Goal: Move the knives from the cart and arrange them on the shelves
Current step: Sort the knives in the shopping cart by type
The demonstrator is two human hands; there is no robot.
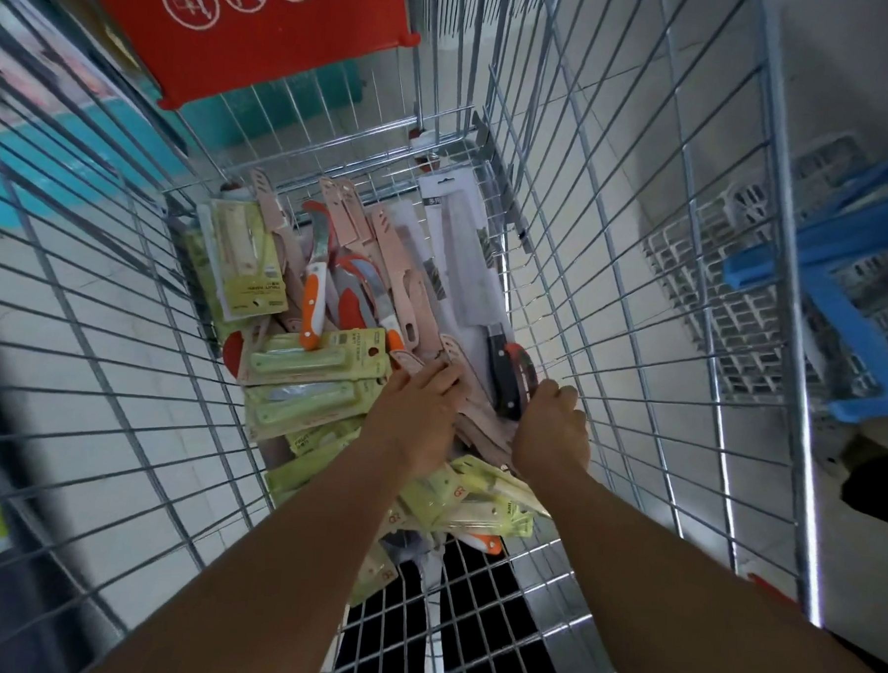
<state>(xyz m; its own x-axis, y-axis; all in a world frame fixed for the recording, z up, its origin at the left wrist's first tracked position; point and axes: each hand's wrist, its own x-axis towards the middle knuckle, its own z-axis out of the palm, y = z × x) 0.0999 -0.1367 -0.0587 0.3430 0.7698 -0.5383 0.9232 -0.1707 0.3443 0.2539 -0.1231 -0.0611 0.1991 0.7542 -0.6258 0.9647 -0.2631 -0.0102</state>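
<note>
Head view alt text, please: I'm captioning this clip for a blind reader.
Two bare hands reach down into a wire shopping cart piled with packaged knives: the left hand rests on pink sheathed knives, the right hand is by a black-handled cleaver. Green carded knives and orange-handled knives lie to the left.

Pale tiled floor [124, 319]; blue stool [846, 285] over white plastic crate [733, 279] at right

The cart [567, 198] is silver wire mesh with a red flap [272, 34] printed with white circled symbols at upper left. Inside lie pale pink sheathed knives [390, 241], orange-and-white handled knives [314, 303], yellow-green packs [317, 365] and a black-handled cleaver [499, 370]. A blue stool [846, 285] stands at right.
</note>
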